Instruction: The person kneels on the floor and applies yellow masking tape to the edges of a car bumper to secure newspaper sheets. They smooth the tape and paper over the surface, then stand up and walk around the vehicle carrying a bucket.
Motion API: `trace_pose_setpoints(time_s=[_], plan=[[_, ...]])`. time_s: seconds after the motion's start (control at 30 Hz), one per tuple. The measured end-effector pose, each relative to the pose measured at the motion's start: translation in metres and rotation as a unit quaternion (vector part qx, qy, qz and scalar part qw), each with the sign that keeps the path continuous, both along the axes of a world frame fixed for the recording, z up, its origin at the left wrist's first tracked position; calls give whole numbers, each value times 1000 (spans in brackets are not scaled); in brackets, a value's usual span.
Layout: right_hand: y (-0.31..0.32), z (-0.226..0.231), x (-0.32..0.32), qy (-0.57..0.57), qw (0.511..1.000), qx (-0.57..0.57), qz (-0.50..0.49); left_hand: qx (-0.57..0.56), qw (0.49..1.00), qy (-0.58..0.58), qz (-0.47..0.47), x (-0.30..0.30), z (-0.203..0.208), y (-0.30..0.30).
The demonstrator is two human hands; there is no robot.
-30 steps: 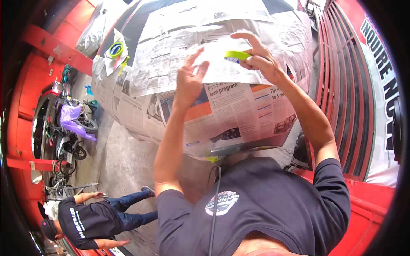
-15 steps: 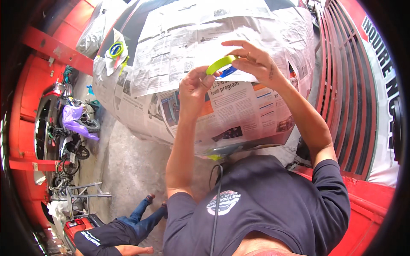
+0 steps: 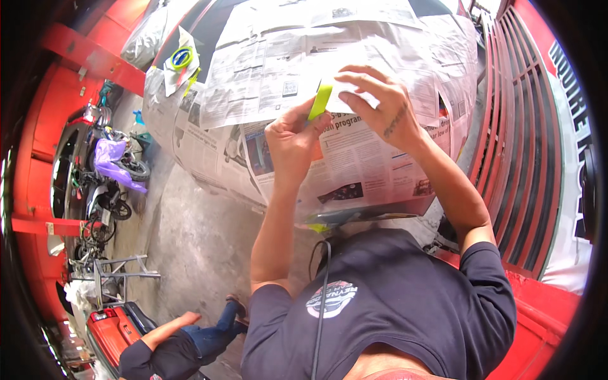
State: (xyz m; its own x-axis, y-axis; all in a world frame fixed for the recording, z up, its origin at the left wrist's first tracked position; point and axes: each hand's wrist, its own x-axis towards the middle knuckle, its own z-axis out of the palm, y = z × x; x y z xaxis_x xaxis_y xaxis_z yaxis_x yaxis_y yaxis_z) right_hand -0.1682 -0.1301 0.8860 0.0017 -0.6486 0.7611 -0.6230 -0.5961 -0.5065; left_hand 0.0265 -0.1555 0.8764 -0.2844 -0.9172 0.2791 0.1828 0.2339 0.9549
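Observation:
A roll of lime-green masking tape (image 3: 322,101) stands edge-on between the thumb and fingers of my left hand (image 3: 294,136). Just to its right is my right hand (image 3: 383,107), its fingers stretched out and its thumb apart, with nothing visible in them. Whether a fingertip touches a loose tape end cannot be made out. Both hands are above newspaper sheets (image 3: 266,69) that cover the front of a car. A second green tape roll with a blue inside (image 3: 182,58) lies on a paper scrap at the car's left side.
Red slatted metal bars (image 3: 516,126) stand close on the right. Along the left are parked motorcycles (image 3: 114,202), a purple cloth (image 3: 111,164) and a metal stand (image 3: 123,275). Another person (image 3: 171,348) is at the lower left, beside a red car part (image 3: 114,329).
My right hand has come off the tape roll and opened. The roll has turned edge-on in my left hand. At the lower left, the other person has shifted and raised an arm.

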Motion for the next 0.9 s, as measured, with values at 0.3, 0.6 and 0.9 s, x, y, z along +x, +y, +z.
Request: trace_pose_setpoints(time_s=[0.3, 0.6, 0.9], plan=[[16, 9, 30, 153, 985, -76, -37, -181, 967, -151, 101, 4, 2, 16], [10, 9, 25, 26, 995, 93, -7, -162, 977, -113, 75, 18, -12, 14], [-4, 14, -3, -43, 927, 289, 235, -33, 992, 102, -67, 40, -21, 6]])
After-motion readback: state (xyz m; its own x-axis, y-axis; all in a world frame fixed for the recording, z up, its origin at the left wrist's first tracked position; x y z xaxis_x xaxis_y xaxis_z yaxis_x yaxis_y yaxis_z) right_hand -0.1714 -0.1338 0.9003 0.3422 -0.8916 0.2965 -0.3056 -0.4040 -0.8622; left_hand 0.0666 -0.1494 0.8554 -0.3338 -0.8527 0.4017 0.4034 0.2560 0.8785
